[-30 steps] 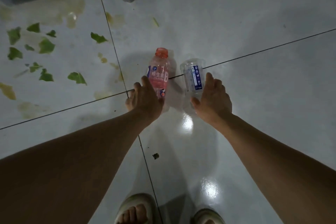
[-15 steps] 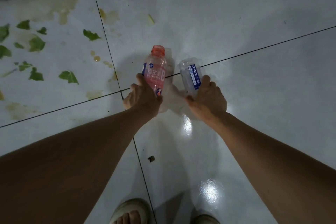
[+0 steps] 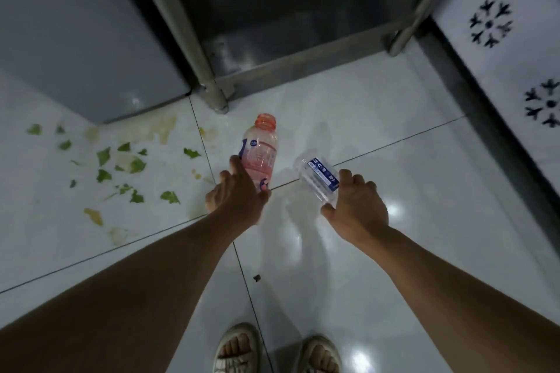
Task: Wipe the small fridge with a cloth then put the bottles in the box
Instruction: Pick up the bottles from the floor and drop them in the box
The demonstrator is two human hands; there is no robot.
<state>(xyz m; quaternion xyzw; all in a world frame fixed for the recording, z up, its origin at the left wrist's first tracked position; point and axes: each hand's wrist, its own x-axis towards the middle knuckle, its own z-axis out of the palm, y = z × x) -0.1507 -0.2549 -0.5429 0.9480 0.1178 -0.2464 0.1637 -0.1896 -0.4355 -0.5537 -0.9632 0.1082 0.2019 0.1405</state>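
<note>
- Above the white tiled floor (image 3: 378, 191), both bare forearms reach forward and down from the bottom corners of the view, each hand wrapped around a bottle.
- The left hand (image 3: 235, 200) grips the lower body of the pink bottle (image 3: 258, 151); its fingers (image 3: 239, 165) lie along the bottle's left side, and the orange-pink neck points away from the person.
- The right hand (image 3: 357, 206) is closed around the base end of the clear bottle (image 3: 318, 177), thumb beneath and fingers curled over the top. This bottle is tilted, its open end aimed up and to the left, its blue label facing up.
- The two bottles are near each other but apart, with bare tile showing between them.
- Whether either bottle touches the floor cannot be told.
- Green leaf scraps (image 3: 121, 166) and yellowish stains (image 3: 160, 130) are scattered on the tiles to the left.
- A grey fridge (image 3: 85, 33) stands at upper left, its lower corner meeting the floor.
- Beside it, a metal rack leg (image 3: 212, 94) stands on the tile, with a dark metal shelf (image 3: 288, 24) behind it.
- A white panel with black snowflake cut-outs (image 3: 489, 24) runs along the right edge.
- Two sandalled feet (image 3: 239, 351) show at the bottom.
</note>
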